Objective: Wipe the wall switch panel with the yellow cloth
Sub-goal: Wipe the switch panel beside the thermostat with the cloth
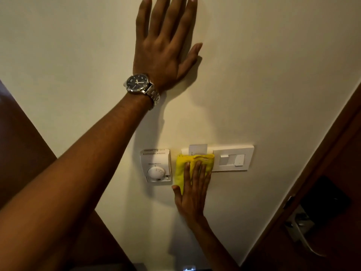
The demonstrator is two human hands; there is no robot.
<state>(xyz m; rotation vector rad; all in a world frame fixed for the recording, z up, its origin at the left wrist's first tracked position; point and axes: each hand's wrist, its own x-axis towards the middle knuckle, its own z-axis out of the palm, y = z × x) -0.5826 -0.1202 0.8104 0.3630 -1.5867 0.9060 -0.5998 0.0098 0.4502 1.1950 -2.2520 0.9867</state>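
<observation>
A white wall switch panel (232, 158) is mounted low on the cream wall, with rocker switches on its right half. A folded yellow cloth (182, 169) covers the panel's left end. My right hand (192, 194) presses flat on the cloth, fingers pointing up and spread over it. A white card stands in a slot just above the cloth. My left hand (166, 45), with a steel wristwatch, rests flat and open on the bare wall well above the panel, fingers spread.
A white thermostat (156, 167) with a round dial sits just left of the cloth. A dark wooden door with a metal lever handle (300, 229) stands at the right. Dark wood panelling (21, 149) borders the wall at the left.
</observation>
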